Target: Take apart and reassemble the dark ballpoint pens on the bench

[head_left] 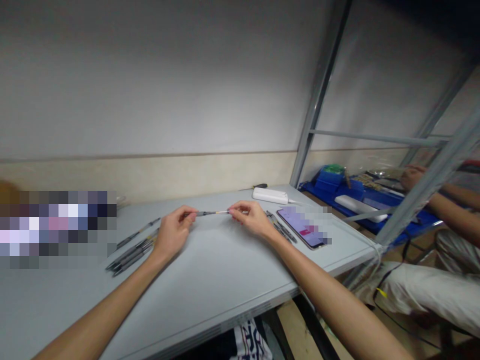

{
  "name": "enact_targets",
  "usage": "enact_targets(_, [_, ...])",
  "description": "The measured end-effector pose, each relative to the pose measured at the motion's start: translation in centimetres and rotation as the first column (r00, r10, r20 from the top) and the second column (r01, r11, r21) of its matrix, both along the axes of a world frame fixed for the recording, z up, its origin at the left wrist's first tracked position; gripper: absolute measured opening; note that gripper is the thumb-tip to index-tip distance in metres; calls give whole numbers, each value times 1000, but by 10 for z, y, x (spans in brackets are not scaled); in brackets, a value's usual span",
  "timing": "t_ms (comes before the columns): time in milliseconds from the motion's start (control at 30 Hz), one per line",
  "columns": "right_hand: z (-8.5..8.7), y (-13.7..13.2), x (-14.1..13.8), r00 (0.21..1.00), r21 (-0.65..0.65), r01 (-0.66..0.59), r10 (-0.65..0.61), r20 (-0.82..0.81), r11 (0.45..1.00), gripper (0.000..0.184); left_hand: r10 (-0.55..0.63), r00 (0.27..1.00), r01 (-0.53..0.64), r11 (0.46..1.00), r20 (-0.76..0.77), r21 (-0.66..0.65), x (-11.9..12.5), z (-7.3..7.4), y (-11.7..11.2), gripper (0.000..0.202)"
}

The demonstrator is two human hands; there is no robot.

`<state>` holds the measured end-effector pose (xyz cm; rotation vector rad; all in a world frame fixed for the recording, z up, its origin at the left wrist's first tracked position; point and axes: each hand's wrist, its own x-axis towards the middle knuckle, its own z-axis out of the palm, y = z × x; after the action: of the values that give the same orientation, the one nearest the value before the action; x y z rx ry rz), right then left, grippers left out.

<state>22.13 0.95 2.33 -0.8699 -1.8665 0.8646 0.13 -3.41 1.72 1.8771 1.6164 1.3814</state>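
Observation:
Above the grey table, a grey pen (205, 213) lies nearly level between my two hands. My left hand (173, 232) pinches its left end between thumb and fingertips. A thin, pale rod that looks like a pen refill (222, 212) runs from the pen to my right hand (252, 218), whose fingertips are closed on its far end. Whether the rod is fully joined to the pen is too small to tell. Several similar grey pens (131, 256) lie beside my left wrist. More dark pens (282, 228) rest just right of my right hand, partly hidden by it.
A lit phone (302, 227) lies on the table (210, 280) at right. Behind it are a white power strip (270, 195) and a dark-handled tool (259, 186). A metal frame post (318, 95) stands at right. Beyond, another person's hands (412, 176) are over a blue table (407, 227).

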Motion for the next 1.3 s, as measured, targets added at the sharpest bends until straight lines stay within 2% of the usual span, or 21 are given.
enact_targets(133, [-1, -1, 0, 996, -86, 25, -18, 85, 996, 53, -54, 992, 57, 998, 115, -24, 9, 0, 0, 31])
enact_targets(200, [0, 0, 1, 996, -117, 37, -26, 91, 992, 58, -58, 986, 64, 997, 157, -35, 12, 1, 0, 32])
enact_targets(233, [0, 0, 2, 997, -114, 33, -25, 72, 993, 56, -57, 984, 64, 997, 169, -40, 12, 1, 0, 32])
enact_targets(333, [5, 0, 4, 999, -25, -25, 25, -27, 999, 31, -53, 978, 65, 997, 202, -51, 10, 1, 2, 32])
enact_targets(400, [8, -1, 4, 996, 32, -69, 71, -47, 997, 30, -66, 973, 83, 994, 222, -66, 7, 0, 4, 32])
enact_targets(467, [10, -2, 4, 997, 27, -67, 67, -27, 997, 24, -91, 967, 114, 990, 239, -84, 6, 0, 5, 32])
enact_targets(533, [10, -4, 3, 999, -9, -28, 28, 30, 1000, 28, -107, 963, 135, 986, 248, -99, 7, 0, 4, 32])
enact_targets(667, [7, -6, 0, 981, -39, 34, -25, 194, 999, 54, -93, 970, 123, 984, 223, -125, 8, 2, 4, 31])
enact_targets(700, [7, -6, 0, 977, -10, 36, -34, 211, 999, 52, -83, 974, 113, 985, 212, -133, 6, 2, 5, 31])
enact_targets(800, [6, -5, 0, 982, 116, 24, -45, 185, 993, 27, -62, 976, 94, 984, 210, -149, -1, 0, 10, 33])
enact_targets(867, [6, -4, 1, 987, 154, 16, -40, 158, 988, 28, -66, 967, 105, 983, 247, -148, -5, -1, 13, 34])
enact_targets(933, [6, -3, 2, 984, 145, 17, -42, 172, 989, 21, -76, 952, 126, 980, 298, -153, -7, -2, 13, 34])
enact_targets(967, [6, -3, 2, 980, 132, 22, -47, 193, 991, 21, -78, 943, 135, 978, 322, -158, -6, -2, 12, 35])
enact_targets(1100, [6, -5, 2, 966, 62, 38, -53, 255, 997, 48, -86, 920, 163, 971, 383, -175, 0, -2, 8, 35])
enact_targets(1133, [7, -6, 2, 968, 66, 41, -56, 245, 997, 48, -89, 917, 169, 969, 388, -178, 1, -2, 8, 35])
enact_targets(1233, [8, -6, 2, 982, 137, 16, -41, 184, 990, 27, -105, 912, 188, 966, 396, -177, 3, -2, 7, 35])
enact_targets(1300, [7, -6, 2, 985, 166, -14, -15, 170, 986, 29, -110, 910, 194, 965, 401, -174, 3, -3, 7, 35])
